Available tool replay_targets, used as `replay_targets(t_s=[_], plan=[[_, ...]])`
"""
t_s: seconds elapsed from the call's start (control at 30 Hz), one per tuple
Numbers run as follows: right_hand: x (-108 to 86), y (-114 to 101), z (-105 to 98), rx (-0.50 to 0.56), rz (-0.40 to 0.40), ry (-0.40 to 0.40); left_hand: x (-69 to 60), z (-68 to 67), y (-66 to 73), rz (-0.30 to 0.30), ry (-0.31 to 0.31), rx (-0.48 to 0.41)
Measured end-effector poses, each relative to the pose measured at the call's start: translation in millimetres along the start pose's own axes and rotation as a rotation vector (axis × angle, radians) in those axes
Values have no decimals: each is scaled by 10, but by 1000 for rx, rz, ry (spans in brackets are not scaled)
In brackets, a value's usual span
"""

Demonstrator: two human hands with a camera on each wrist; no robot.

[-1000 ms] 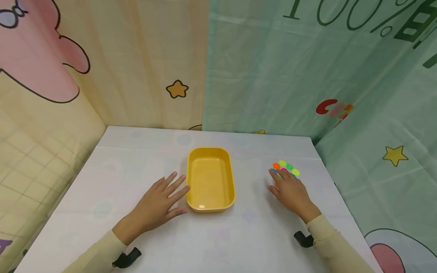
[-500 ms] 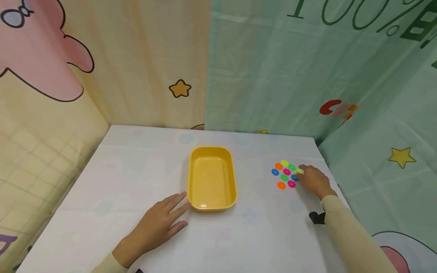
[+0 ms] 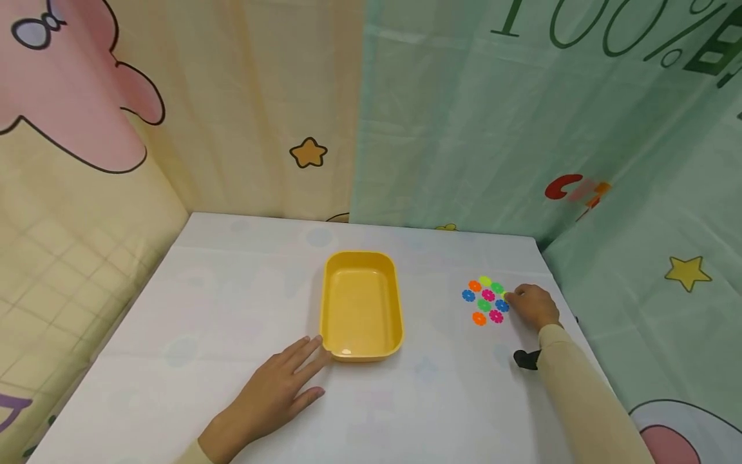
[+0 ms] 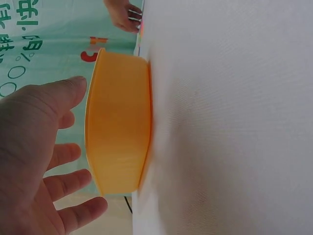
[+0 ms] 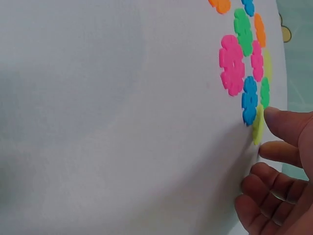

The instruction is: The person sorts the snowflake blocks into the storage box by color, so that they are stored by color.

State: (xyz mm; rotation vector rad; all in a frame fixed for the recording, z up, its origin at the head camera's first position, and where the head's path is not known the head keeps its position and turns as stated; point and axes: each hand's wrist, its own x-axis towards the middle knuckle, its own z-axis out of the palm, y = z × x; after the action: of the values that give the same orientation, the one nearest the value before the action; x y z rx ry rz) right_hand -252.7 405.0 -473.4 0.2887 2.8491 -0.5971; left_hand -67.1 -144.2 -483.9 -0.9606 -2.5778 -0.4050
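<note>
Flat, flower-shaped plastic pieces in several colours, such as a pink piece (image 3: 496,316) (image 5: 232,64), lie grouped on the right of the white table. The right hand (image 3: 534,305) (image 5: 283,171) is at the group's right edge, its thumb and index finger pinching a yellow-green piece (image 5: 258,126), partly hidden in the head view; its other fingers are curled. A yellow tray (image 3: 362,309) (image 4: 120,122) stands mid-table. The left hand (image 3: 275,392) (image 4: 44,156) is spread at the tray's near left corner, fingertips by the rim, holding nothing.
White cloth covers the table (image 3: 220,290). Printed curtains (image 3: 261,96) hang behind it and at both sides. A black object (image 3: 526,359) is at the right sleeve's cuff.
The right hand has moved from over the pieces to their right edge, uncovering them, and its fingers have drawn in around a yellow-green piece. The left hand has shifted slightly towards the tray's near corner.
</note>
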Motion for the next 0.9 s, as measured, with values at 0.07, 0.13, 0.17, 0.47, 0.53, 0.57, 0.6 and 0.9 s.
replay_targets(t_s=[0.07,0.13,0.17,0.47,0.53,0.57,0.6,0.9], plan=[[7,-16,34,6,5,20,17,-1,-2,-2,3,13],[11,-34,60,9,17,32,35,1,-8,-4,0,29],[13,-44,68,11,24,35,43,4,-12,-4,0,36],[9,-18,119,139,93,58,49,49,-37,-5,-32,92],[9,-5,114,180,98,72,45,56,-48,4,-40,97],[11,-5,112,203,106,79,44,58,-54,8,-46,98],[9,-16,107,234,120,87,43,61,-59,12,-52,100],[19,-401,72,562,171,139,34,68,-98,46,-83,93]])
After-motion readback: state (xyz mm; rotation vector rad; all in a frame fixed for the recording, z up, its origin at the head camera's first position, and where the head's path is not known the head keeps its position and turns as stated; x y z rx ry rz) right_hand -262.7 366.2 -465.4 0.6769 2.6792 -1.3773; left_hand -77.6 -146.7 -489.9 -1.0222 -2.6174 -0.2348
